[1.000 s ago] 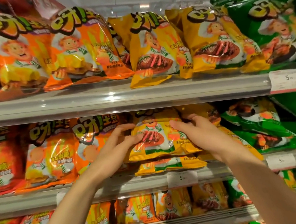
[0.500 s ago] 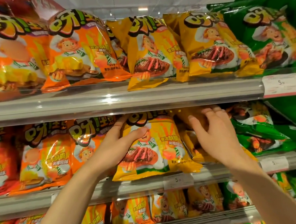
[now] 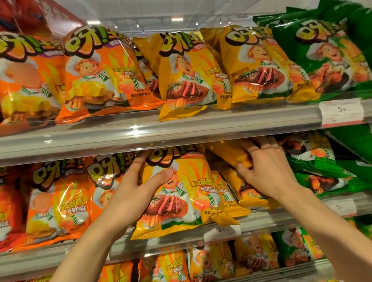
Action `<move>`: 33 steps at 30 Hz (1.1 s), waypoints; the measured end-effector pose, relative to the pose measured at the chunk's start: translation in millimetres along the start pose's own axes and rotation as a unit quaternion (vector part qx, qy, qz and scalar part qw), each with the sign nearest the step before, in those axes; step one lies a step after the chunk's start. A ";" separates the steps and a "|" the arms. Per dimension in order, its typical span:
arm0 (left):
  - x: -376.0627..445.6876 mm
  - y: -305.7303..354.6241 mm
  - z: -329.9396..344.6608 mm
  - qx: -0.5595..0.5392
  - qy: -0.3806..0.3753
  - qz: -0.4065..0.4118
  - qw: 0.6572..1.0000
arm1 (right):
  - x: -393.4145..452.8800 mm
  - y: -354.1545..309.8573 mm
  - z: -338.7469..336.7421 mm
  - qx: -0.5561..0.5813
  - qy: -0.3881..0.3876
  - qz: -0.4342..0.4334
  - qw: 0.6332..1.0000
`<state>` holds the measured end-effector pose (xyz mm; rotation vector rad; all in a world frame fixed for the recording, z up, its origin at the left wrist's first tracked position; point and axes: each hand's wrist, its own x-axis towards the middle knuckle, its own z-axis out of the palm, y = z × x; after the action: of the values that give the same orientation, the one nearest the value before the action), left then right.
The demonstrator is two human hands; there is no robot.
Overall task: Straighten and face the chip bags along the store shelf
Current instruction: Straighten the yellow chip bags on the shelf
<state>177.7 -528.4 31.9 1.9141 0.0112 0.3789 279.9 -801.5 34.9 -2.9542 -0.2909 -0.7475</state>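
Yellow chip bag (image 3: pixel 182 189) is stood upright on the middle shelf (image 3: pixel 52 255), gripped at its upper left by the left hand (image 3: pixel 137 194). A second yellow bag (image 3: pixel 228 156), tilted behind it, is grasped by the right hand (image 3: pixel 267 172). Orange bags (image 3: pixel 56 203) crowd the left; slumped green bags (image 3: pixel 329 167) press in from the right.

Both bare forearms raised, reaching forward. Left hand (image 3: pixel 132 198): thumb splayed rightward, fingers extended upward, curled in grip. Right hand (image 3: pixel 265 171): fingers bent, knuckles up, thumb left of fingers.
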 end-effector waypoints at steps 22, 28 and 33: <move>-2.1 -1.7 -0.8 0.040 0.029 -0.010 0.999 | -25.3 -14.7 15.0 0.022 0.048 -0.042 0.998; -2.0 2.9 1.9 0.046 0.031 0.003 0.998 | -14.2 -10.2 9.7 -0.045 0.030 0.078 0.996; -1.3 4.7 2.6 0.030 0.019 0.002 0.999 | -11.0 -3.6 1.7 0.023 -0.034 0.079 0.996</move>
<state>176.3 -532.8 35.1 1.9660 0.0435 0.4218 270.4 -799.6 28.2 -2.9201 -0.0758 -0.6125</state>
